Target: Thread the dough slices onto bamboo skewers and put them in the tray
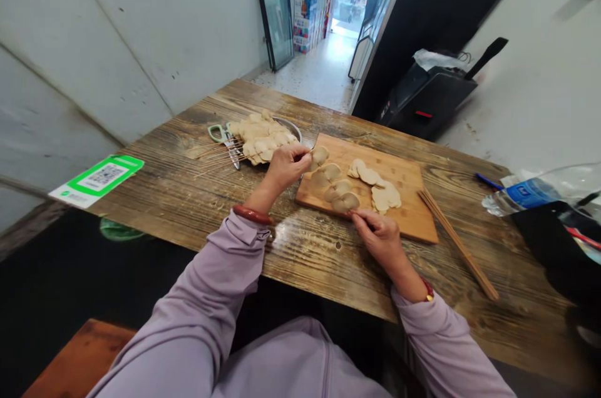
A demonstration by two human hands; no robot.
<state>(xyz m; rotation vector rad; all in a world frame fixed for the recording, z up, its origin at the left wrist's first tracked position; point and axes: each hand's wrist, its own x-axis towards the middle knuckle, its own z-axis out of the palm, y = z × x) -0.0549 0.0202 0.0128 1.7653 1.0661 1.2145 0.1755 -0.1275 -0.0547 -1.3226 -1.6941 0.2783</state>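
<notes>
A wooden cutting board [413, 216] lies on the wooden table [197, 198]. A skewer threaded with several pale round slices [335, 188] stretches across the board between my hands. My left hand [287, 166] is closed in a pinch on the far end of the skewer by the top slice. My right hand [378, 235] is closed on the near end of the skewer at the board's front edge. Loose pale slices [375, 185] lie on the board to the right.
A metal bowl [293, 126] piled with finished skewers stands at the back left, with green-handled scissors [225, 141] beside it. A bundle of bare bamboo sticks [457, 244] lies right of the board. A water bottle [521, 194] and a dark bag sit far right. A green QR card [98, 179] lies on the left.
</notes>
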